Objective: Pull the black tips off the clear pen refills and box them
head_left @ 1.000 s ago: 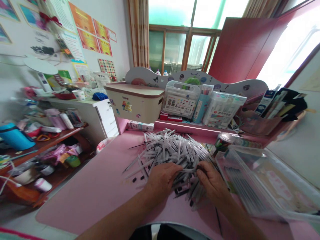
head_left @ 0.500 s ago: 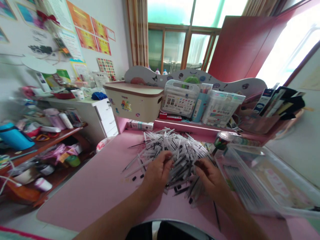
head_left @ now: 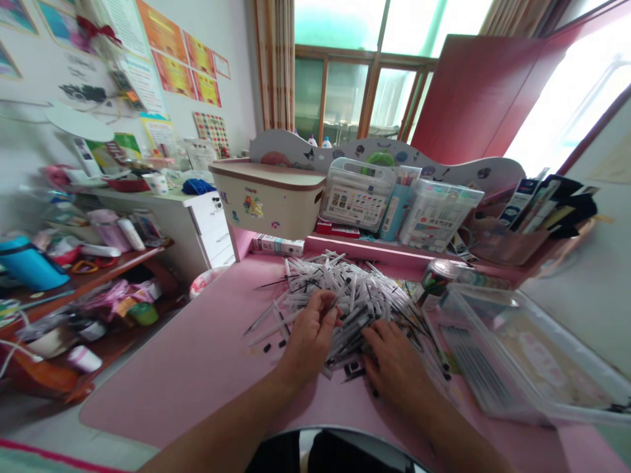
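The pink worktop (head_left: 197, 368) carried everything in reach, with a shelf of boxes along its far edge. On its right side stood a clear plastic tray (head_left: 522, 394), just beside the heap and nearer the right hand than the left. The heap of pens (head_left: 355, 286) lay in the middle of the worktop, straight ahead of both hands and spreading away from the person. Its barrels crossed every way, though many ran with their long axis from near left to far right. The left hand (head_left: 308, 335) sat at the heap's near left edge, its grip curled with the fingertips among the barrels; whether it pinched one pen could not be told. The right hand (head_left: 394, 364) lay palm down on the near middle of the heap, its grip released and the fingers spread flat over the pens, touching them. A few small black caps (head_left: 267, 347) lay loose on the worktop just left of the left hand.
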Motion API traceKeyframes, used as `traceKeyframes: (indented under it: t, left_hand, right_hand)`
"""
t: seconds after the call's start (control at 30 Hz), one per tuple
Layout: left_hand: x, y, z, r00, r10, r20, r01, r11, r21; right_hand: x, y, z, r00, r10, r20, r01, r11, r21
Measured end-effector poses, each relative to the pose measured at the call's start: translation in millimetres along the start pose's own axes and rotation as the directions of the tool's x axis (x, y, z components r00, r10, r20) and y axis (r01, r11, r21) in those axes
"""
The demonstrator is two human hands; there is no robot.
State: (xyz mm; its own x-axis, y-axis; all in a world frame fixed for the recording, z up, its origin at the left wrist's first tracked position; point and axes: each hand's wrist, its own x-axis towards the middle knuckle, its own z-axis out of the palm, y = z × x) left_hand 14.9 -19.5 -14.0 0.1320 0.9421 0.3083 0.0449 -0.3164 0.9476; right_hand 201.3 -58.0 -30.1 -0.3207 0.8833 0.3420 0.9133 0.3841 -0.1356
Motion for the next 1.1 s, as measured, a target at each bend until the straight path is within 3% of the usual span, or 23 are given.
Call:
traceKeyframes:
  t: [0.13,0.3,0.47,0.53,0.6,0.73,0.8,0.9,1.1]
  left_hand:
    - [-1,2,0.3,1.0,0.005,0.009,-0.005,1.0,0.017]
    - [-2,2,0.5,0.999,-0.005,0.033,0.003,0.998,0.067]
    - [-3,3,-0.2,0.999,-0.005,0.045,-0.002,0.989,0.146]
    - [-4,3,0.0,0.998,0.014,0.064,-0.025,0.984,0.175]
    - [-5,4,0.5,0.994,0.05,0.096,-0.07,0.972,0.223]
    - [-6,6,1.8,0.976,0.084,0.202,-0.146,0.939,0.311]
    - [-6,8,2.1,0.963,0.097,0.253,-0.183,0.921,0.344]
    - [-7,9,2.2,0.952,0.109,0.285,-0.219,0.894,0.391]
    - [-7,7,3.8,0.945,0.128,0.302,-0.263,0.845,0.466]
  right_hand:
    - [3,0,4,0.999,0.007,0.045,-0.007,1.0,-0.019]
    - [5,1,2,1.0,-0.028,0.001,0.028,0.999,0.021]
    - [5,4,-3,0.989,-0.018,-0.149,0.064,0.95,0.307]
    - [5,8,-8,0.977,0.097,-0.188,0.005,0.877,0.48]
    - [7,12,-13,0.953,0.246,-0.174,-0.074,0.751,0.656]
    - [11,19,-19,0.898,0.438,-0.048,-0.131,0.37,0.92]
    - [14,21,-19,0.876,0.482,0.008,-0.139,0.236,0.962]
    - [15,23,-19,0.858,0.512,0.039,-0.14,0.16,0.977]
    - [16,19,-23,0.843,0.533,0.066,-0.163,0.138,0.977]
